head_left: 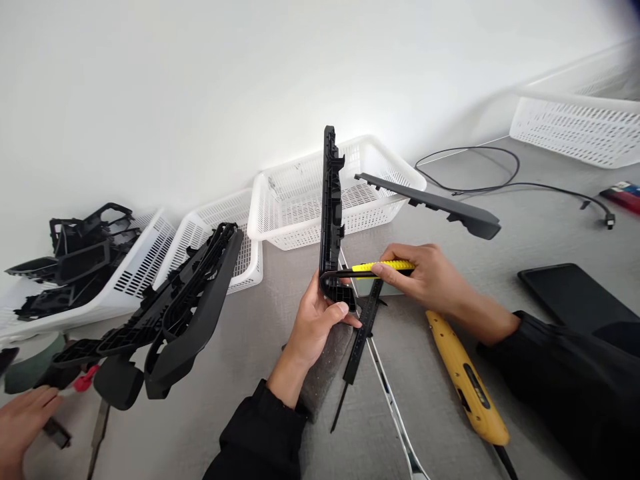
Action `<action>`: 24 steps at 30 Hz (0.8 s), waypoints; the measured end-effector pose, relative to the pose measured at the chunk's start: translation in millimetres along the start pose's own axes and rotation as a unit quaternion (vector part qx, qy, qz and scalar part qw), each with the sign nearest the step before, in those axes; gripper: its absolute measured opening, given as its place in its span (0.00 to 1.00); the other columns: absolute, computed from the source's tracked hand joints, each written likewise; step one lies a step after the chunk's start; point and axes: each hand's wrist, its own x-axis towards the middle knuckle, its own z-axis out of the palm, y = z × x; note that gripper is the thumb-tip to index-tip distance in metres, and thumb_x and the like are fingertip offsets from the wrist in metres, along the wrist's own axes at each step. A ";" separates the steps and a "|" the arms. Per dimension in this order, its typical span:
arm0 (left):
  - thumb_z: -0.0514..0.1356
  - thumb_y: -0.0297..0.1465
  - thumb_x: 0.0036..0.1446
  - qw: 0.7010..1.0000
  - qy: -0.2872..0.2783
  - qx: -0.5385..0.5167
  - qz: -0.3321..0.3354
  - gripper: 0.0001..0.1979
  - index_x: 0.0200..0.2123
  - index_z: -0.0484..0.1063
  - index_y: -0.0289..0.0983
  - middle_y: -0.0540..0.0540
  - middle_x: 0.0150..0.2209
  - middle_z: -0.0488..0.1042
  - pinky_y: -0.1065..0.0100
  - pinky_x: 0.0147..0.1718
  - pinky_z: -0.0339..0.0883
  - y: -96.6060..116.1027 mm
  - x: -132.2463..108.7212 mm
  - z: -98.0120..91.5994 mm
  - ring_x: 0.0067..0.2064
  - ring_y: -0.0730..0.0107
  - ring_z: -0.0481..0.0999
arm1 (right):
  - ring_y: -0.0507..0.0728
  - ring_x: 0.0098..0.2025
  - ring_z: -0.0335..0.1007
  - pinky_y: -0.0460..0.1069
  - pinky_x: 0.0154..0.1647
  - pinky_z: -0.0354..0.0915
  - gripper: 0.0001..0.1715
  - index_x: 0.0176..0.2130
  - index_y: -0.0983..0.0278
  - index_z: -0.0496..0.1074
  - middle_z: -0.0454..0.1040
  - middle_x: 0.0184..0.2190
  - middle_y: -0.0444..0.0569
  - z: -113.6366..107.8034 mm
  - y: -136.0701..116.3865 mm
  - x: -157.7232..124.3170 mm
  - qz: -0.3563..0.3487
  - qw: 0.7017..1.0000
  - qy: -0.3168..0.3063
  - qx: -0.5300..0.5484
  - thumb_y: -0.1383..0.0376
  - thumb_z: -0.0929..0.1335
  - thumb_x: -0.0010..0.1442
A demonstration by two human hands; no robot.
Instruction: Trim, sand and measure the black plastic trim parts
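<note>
Upright in my left hand [315, 319] is a long black plastic trim piece [332, 200], gripped at its curved lower end with the thumb in front. Clips and ribs line its right side. My right hand [425, 272] is closed around a yellow utility knife [383, 267], its dark front end reaching left to the lower part of the trim. Whether the blade touches the plastic, I cannot tell. Below the hands lie a black caliper [364, 333] and a pale metal strip [393, 400]. A yellow corded power tool [465, 377] rests under my right forearm.
White baskets [300, 235] stand along the wall; a grey trim piece [435, 203] leans over one rim. Black trim parts [200, 313] are piled at left, near another person's hand [25, 420]. A black phone [580, 300] and a cable [540, 185] lie at right.
</note>
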 end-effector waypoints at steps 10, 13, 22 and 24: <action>0.71 0.33 0.56 1.000 -0.004 0.018 0.013 0.21 0.52 0.72 0.42 0.45 0.49 0.68 0.68 0.31 0.82 -1.7 -0.1 0.3 0.42 0.68 0.70 | 0.53 0.22 0.58 0.50 0.26 0.55 0.25 0.30 0.60 0.74 0.68 0.20 0.43 1.0 -3.8 -1.2 0.032 0.998 0.043 -0.013 0.45 0.68 0.67; 0.71 0.33 0.56 1.000 -0.005 0.019 0.016 0.23 0.53 0.71 0.42 0.45 0.50 0.69 0.68 0.31 0.82 -3.4 0.1 0.1 0.41 0.69 0.71 | 0.53 0.22 0.56 0.50 0.26 0.53 0.24 0.30 0.60 0.74 0.66 0.19 0.42 0.9 -3.1 -1.0 0.046 0.997 0.066 -0.020 0.46 0.67 0.68; 0.72 0.34 0.56 1.000 -0.013 0.019 0.017 0.27 0.57 0.69 0.43 0.45 0.50 0.70 0.68 0.31 0.80 -4.0 -0.6 0.7 0.40 0.68 0.72 | 0.53 0.23 0.58 0.50 0.27 0.53 0.26 0.32 0.61 0.74 0.66 0.20 0.42 2.6 -1.3 0.8 0.058 0.994 0.092 -0.033 0.44 0.66 0.69; 0.72 0.35 0.56 1.000 -0.010 0.014 0.010 0.29 0.59 0.67 0.44 0.45 0.50 0.70 0.67 0.31 0.80 -3.7 -1.1 0.6 0.40 0.68 0.73 | 0.53 0.22 0.58 0.50 0.27 0.53 0.27 0.32 0.61 0.74 0.66 0.20 0.42 3.4 -1.2 0.5 0.050 0.995 0.079 -0.029 0.43 0.66 0.69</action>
